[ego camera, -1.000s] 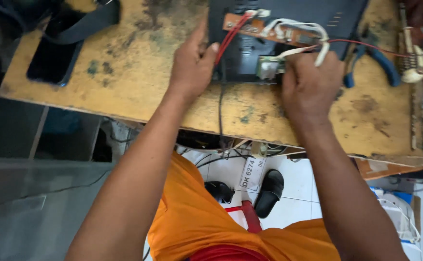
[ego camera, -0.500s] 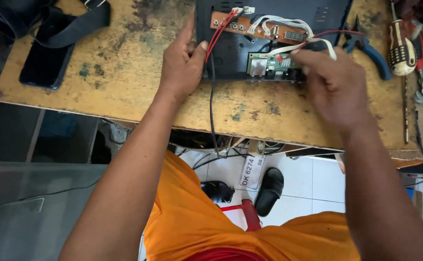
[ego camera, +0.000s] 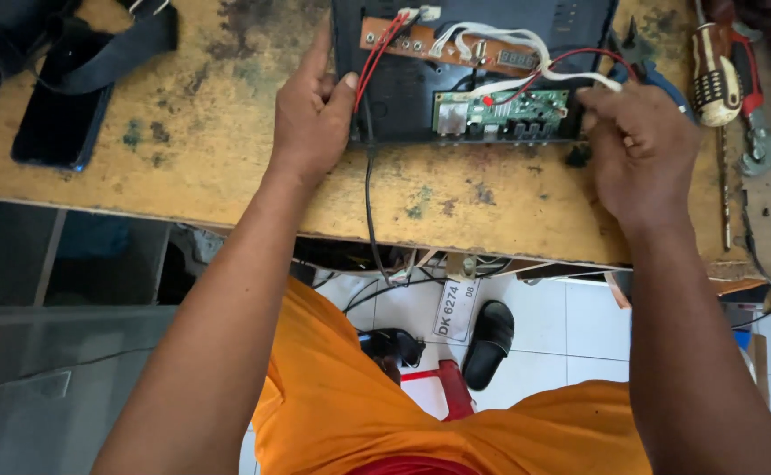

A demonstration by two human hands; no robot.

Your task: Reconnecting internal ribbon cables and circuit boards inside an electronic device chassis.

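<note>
A: What is the left hand doing?
B: It grips the left edge of the black device casing, thumb on top beside the red wires, fingers curled around the side. It is closed on the casing.

A: And the right hand?
B: Its fingers are pinched together on the white wires at the casing's right end, just beside the green circuit board.

A: Where does the casing lie?
B: On the stained wooden table, between the two hands, with a brown board strip beyond the green one.

A: What else is near?
B: A screwdriver and blue-handled pliers just beyond the right hand; a dark phone well left of the left hand.
</note>
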